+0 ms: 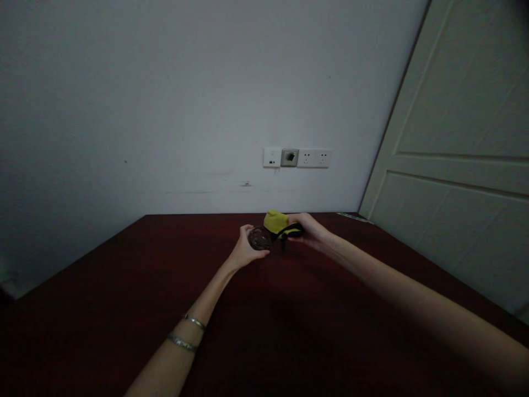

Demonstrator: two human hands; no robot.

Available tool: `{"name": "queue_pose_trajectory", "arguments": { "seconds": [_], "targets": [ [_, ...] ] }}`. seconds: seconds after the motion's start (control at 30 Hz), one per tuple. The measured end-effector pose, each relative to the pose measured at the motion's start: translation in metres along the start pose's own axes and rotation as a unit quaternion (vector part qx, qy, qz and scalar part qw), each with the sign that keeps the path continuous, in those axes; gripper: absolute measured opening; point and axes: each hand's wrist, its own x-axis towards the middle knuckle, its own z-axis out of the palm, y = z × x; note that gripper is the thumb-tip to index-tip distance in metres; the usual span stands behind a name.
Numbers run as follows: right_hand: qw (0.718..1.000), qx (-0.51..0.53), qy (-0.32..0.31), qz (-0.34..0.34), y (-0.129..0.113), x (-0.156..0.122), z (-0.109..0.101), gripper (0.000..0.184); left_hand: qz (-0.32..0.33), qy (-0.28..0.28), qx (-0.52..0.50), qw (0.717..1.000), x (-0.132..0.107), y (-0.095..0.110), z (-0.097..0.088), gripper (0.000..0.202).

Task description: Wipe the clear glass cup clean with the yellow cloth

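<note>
My left hand (244, 253) is closed around the side of a small round see-through dish (260, 239), which looks like glass and takes on the dark red of the table behind it. Just to its right, my right hand (308, 227) grips a yellow and black cloth-like item (275, 221). Yellow shows at its upper left, and black parts hang below my fingers. The item's left edge meets or overlaps the dish's right rim; whether they touch I cannot tell. Both hands are above the far part of the dark red table (264, 331).
A pale wall (198, 99) rises behind the table, with a row of sockets (314, 159) and a grey switch plate (290, 157). A panelled door (463, 165) stands at the right. A thin pale strip (354, 218) lies near the back right corner.
</note>
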Motion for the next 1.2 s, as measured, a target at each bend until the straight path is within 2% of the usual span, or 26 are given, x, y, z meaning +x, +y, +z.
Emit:
{"name": "queue_pose_trajectory", "arguments": {
  "seconds": [0.13,0.23,0.33,0.4,0.47,0.53,0.63,0.7,0.77,0.87,0.97,1.1,1.2],
  "targets": [
    [0.998,-0.029,0.038,-0.052,0.001,0.007,-0.014,0.044,-0.075,-0.015,-0.088,0.993,0.0,0.007,0.001,0.072],
    [0.992,-0.063,0.06,-0.092,0.007,0.004,-0.016,0.048,-0.104,-0.014,-0.182,0.978,-0.001,0.009,0.004,0.063],
    [0.97,-0.152,0.047,-0.185,0.016,-0.006,-0.014,0.052,-0.122,-0.041,-0.243,0.961,-0.003,0.009,0.005,0.061],
    [0.911,-0.289,0.015,-0.295,0.022,-0.016,-0.012,0.057,-0.151,-0.07,-0.296,0.94,-0.005,0.009,0.005,0.067],
    [0.828,-0.411,-0.016,-0.382,0.026,-0.024,-0.009,0.057,-0.197,-0.088,-0.363,0.907,-0.006,0.009,0.004,0.068],
    [0.75,-0.491,-0.036,-0.442,0.027,-0.029,-0.008,0.054,-0.237,-0.078,-0.403,0.88,-0.007,0.01,0.002,0.063],
    [0.634,-0.563,-0.063,-0.527,0.024,-0.032,-0.009,0.047,-0.283,-0.044,-0.422,0.86,-0.007,0.012,0.0,0.057],
    [0.572,-0.584,-0.084,-0.57,0.021,-0.031,-0.01,0.042,-0.322,-0.048,-0.426,0.844,-0.007,0.013,-0.002,0.054],
    [0.523,-0.591,-0.112,-0.603,0.019,-0.03,-0.009,0.04,-0.363,-0.069,-0.417,0.83,-0.007,0.015,-0.001,0.048],
    [0.463,-0.593,-0.153,-0.641,0.02,-0.027,-0.005,0.036,-0.404,-0.095,-0.382,0.826,-0.007,0.017,0.003,0.043],
    [0.424,-0.602,-0.174,-0.654,0.025,-0.021,-0.001,0.034,-0.418,-0.115,-0.361,0.826,-0.008,0.019,0.008,0.046],
    [0.396,-0.606,-0.169,-0.669,0.035,-0.013,0.001,0.034,-0.423,-0.151,-0.324,0.833,-0.009,0.022,0.008,0.052],
    [0.398,-0.609,-0.141,-0.671,0.042,-0.009,0.003,0.034,-0.42,-0.171,-0.296,0.841,-0.009,0.025,0.007,0.055]
  ]
}}
